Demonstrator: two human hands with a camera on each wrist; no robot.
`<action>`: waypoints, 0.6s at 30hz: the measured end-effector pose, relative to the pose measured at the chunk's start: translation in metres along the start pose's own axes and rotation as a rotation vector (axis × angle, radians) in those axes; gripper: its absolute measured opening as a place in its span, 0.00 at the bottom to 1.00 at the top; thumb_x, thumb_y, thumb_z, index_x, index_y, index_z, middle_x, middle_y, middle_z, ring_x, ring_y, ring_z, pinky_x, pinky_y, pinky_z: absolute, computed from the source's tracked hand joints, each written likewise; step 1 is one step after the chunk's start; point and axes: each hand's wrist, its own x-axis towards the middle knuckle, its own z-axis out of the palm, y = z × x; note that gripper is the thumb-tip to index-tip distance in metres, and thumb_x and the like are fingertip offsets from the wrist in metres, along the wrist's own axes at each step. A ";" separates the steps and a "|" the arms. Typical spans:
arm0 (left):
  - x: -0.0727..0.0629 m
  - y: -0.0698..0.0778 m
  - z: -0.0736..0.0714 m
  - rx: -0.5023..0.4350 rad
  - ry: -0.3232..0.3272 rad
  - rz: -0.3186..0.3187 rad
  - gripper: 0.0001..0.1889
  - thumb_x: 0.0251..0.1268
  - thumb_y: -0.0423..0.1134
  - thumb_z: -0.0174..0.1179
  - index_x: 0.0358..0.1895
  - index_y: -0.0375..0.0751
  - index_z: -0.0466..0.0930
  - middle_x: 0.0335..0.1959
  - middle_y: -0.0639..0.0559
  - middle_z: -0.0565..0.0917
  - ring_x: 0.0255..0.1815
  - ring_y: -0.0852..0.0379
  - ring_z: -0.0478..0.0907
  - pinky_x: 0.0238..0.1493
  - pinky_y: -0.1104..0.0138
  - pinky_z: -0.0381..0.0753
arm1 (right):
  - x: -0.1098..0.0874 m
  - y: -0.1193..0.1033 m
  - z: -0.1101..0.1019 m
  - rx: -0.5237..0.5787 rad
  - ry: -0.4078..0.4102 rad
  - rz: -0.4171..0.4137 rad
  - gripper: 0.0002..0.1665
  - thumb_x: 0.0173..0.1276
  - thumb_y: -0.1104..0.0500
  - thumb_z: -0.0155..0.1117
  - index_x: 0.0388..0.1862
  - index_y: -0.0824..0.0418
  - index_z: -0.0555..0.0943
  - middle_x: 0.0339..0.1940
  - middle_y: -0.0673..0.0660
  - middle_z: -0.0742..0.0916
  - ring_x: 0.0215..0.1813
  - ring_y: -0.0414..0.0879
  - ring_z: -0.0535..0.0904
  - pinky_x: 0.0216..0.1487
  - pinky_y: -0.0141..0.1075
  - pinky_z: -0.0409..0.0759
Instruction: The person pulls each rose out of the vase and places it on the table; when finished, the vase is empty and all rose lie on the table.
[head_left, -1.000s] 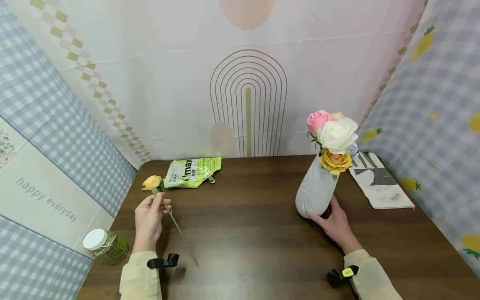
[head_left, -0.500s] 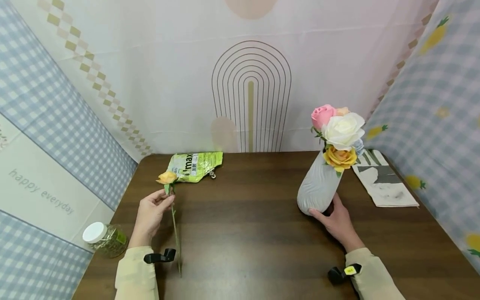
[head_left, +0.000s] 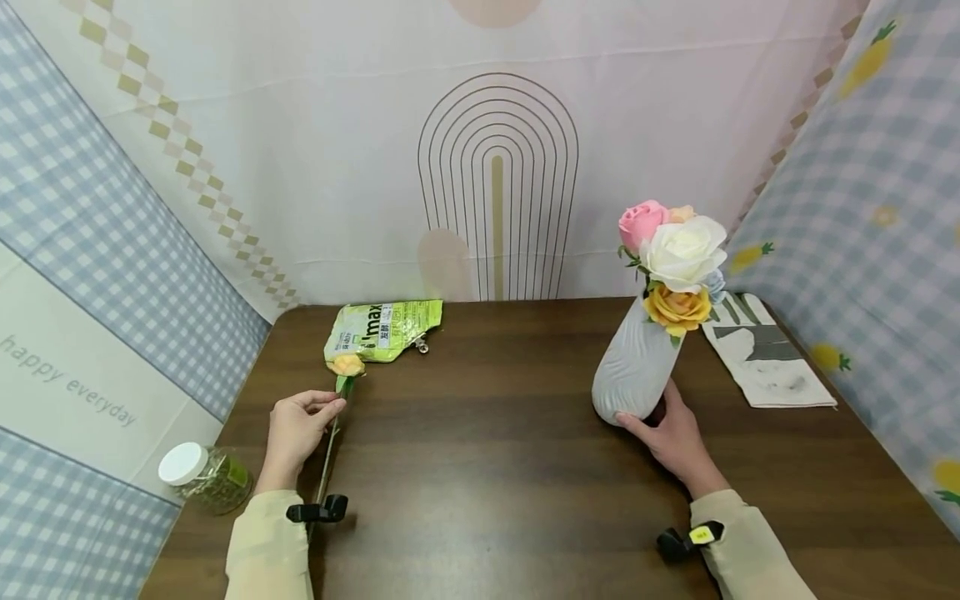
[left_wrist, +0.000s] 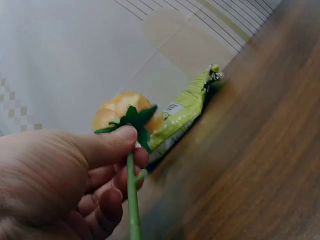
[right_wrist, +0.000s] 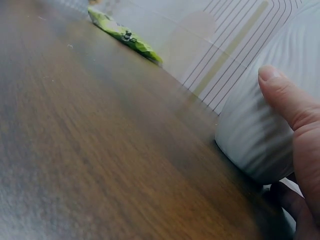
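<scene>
A pale cloth with thin arch lines hangs at the back of the room, and in front of it is a dark brown wooden desk (head_left: 487,475). On the desk's left side, the person's left hand (head_left: 302,427) has thumb and fingertips pinched together on a yellow rose (head_left: 347,365) with a long, thin green stem (left_wrist: 132,200). The pinch sits just under the green leaves of the bloom. The stem runs down past the wrist, behind a black strap gadget (head_left: 318,509) on the sleeve.

On the other side, the right hand (head_left: 673,437) is spread wide and curled round the bottom of a white vase with wavy ridges (head_left: 633,371), thumb at the front. Pink, peach, white, gold and pale blue flowers (head_left: 684,254) stand in its top. I can't tell if the vase truly leans.

To do this well, I think the pinch should be soft but sure, so the stem doesn't spin or bend. A pinch this high probably lets the long end swing, so it should stay away from the black strap. The bloom is near a shiny green and white bag (head_left: 382,331), so it's best not to bump it. The flowers look top-heavy to me, so the right hand should hold the vase firmly and not push it.
</scene>
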 end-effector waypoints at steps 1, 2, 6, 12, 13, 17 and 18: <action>0.000 0.000 -0.001 0.036 -0.003 0.010 0.11 0.60 0.40 0.68 0.41 0.36 0.87 0.30 0.45 0.87 0.24 0.59 0.80 0.22 0.68 0.76 | 0.000 0.000 0.000 0.005 0.001 0.001 0.53 0.58 0.49 0.74 0.74 0.59 0.54 0.64 0.66 0.72 0.64 0.60 0.68 0.54 0.57 0.69; 0.001 0.000 -0.001 0.063 -0.009 0.015 0.11 0.60 0.40 0.68 0.41 0.37 0.87 0.30 0.45 0.87 0.25 0.58 0.81 0.23 0.68 0.76 | 0.001 0.000 0.000 0.010 0.001 0.001 0.53 0.58 0.49 0.74 0.74 0.59 0.54 0.64 0.67 0.72 0.64 0.60 0.68 0.55 0.57 0.69; 0.001 -0.006 -0.001 0.114 -0.042 0.008 0.11 0.61 0.40 0.67 0.44 0.38 0.87 0.33 0.46 0.87 0.31 0.57 0.82 0.27 0.70 0.77 | 0.000 0.000 0.001 0.016 -0.003 0.007 0.53 0.58 0.49 0.74 0.74 0.59 0.54 0.64 0.67 0.72 0.64 0.61 0.68 0.55 0.58 0.69; 0.000 -0.013 0.001 0.076 -0.046 -0.061 0.13 0.62 0.41 0.66 0.45 0.37 0.86 0.34 0.46 0.87 0.32 0.61 0.81 0.29 0.70 0.77 | -0.001 -0.001 0.000 0.012 -0.012 0.015 0.53 0.58 0.48 0.74 0.74 0.61 0.54 0.64 0.67 0.72 0.64 0.61 0.68 0.55 0.57 0.69; 0.001 -0.014 0.001 0.061 -0.041 -0.078 0.13 0.62 0.41 0.66 0.45 0.37 0.86 0.35 0.46 0.87 0.32 0.61 0.81 0.29 0.70 0.77 | -0.001 -0.002 0.000 0.012 -0.010 0.014 0.53 0.58 0.48 0.74 0.73 0.61 0.55 0.64 0.67 0.72 0.64 0.61 0.68 0.55 0.57 0.69; 0.002 -0.015 0.002 0.009 -0.032 -0.139 0.14 0.63 0.42 0.65 0.47 0.37 0.85 0.35 0.46 0.87 0.31 0.63 0.81 0.29 0.70 0.78 | 0.000 -0.002 0.000 0.009 -0.009 0.013 0.53 0.58 0.48 0.74 0.74 0.61 0.54 0.65 0.68 0.71 0.64 0.61 0.67 0.56 0.58 0.68; 0.002 -0.015 0.002 -0.001 -0.033 -0.150 0.15 0.63 0.42 0.65 0.47 0.36 0.85 0.36 0.46 0.87 0.31 0.64 0.81 0.29 0.70 0.79 | 0.000 -0.002 0.000 0.008 -0.010 0.015 0.53 0.58 0.48 0.74 0.74 0.62 0.54 0.65 0.68 0.71 0.65 0.61 0.67 0.57 0.59 0.68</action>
